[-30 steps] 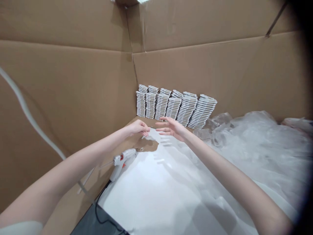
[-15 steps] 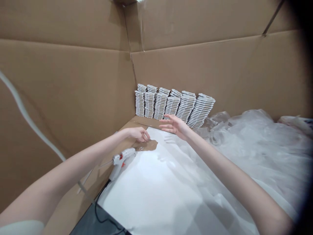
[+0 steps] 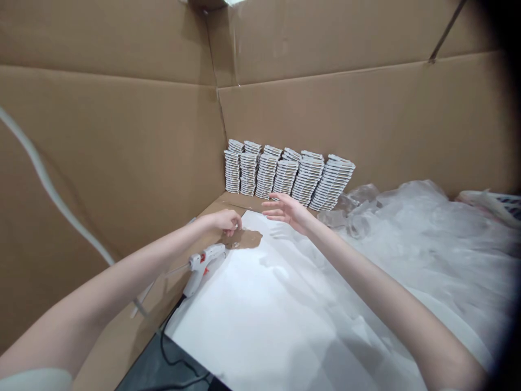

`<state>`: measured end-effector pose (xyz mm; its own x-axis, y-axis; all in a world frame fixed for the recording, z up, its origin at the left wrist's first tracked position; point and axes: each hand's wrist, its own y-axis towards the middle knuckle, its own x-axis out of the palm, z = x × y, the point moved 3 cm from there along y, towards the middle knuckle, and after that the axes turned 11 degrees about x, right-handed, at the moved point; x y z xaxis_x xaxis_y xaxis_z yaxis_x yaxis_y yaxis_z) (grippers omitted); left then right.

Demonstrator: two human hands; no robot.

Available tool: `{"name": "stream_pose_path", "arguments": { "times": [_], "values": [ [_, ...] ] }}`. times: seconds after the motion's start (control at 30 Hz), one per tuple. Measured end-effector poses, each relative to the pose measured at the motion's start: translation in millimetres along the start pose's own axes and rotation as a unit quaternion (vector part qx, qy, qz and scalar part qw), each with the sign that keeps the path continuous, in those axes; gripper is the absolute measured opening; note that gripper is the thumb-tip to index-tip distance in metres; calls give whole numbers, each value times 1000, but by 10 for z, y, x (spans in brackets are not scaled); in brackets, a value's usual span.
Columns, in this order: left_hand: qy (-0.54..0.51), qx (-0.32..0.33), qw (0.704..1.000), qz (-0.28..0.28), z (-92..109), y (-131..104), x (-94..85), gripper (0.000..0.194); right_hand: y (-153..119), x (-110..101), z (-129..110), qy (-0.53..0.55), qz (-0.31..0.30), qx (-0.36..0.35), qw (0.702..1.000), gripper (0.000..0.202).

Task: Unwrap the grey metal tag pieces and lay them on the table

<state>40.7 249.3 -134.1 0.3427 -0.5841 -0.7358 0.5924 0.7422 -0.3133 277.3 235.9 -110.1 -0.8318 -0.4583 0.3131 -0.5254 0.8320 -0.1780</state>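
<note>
My left hand (image 3: pixel 228 221) is over the far left edge of the white sheet (image 3: pixel 260 304), beside a brown patch (image 3: pixel 249 239). Its fingers are bent together, and what they hold, if anything, is too small to make out. My right hand (image 3: pixel 288 210) hovers above the sheet's far end with fingers spread and nothing in them. A white glue gun (image 3: pixel 200 267) with a red trigger lies on the sheet's left edge, nearer to me than my left hand, its black cord running down toward the front.
Several stacks of thin white pieces (image 3: pixel 266 175) stand against the cardboard wall (image 3: pixel 325 114). Crumpled clear plastic (image 3: pixel 423 244) spreads over the right side, with a basket (image 3: pixel 507 203) behind it. A pale cable (image 3: pixel 52 190) hangs at the left.
My left hand has drawn slightly left and its fingers have curled closer together. My right hand has shifted a little left, still spread.
</note>
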Motion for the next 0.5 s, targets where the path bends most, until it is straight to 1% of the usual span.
{"name": "stream_pose_path", "arguments": {
  "times": [0.07,0.13,0.17,0.23,0.3,0.33,0.43,0.5],
  "values": [
    [59,10,998,-13,51,-28,-18,48,-11,1,4,-2,2,-1,1000,28],
    [118,14,993,-17,128,-62,-43,56,-26,3,2,-2,4,-1,1000,27],
    [146,12,989,-13,167,-79,-56,55,-35,6,0,-3,5,-1,1000,27],
    [192,-2,981,16,224,-110,-87,43,-56,16,-8,-4,7,-2,1000,26],
    [216,-5,975,52,246,-128,-106,29,-81,31,-17,-6,7,-3,1000,26],
    [216,0,975,58,245,-128,-103,28,-94,39,-20,-7,6,-3,1000,26],
    [208,31,977,36,231,-110,-67,38,-127,53,-24,-6,3,-4,1000,27],
    [229,32,972,34,252,-104,-68,32,-141,48,-20,-7,3,-4,1000,27]
  ]
}}
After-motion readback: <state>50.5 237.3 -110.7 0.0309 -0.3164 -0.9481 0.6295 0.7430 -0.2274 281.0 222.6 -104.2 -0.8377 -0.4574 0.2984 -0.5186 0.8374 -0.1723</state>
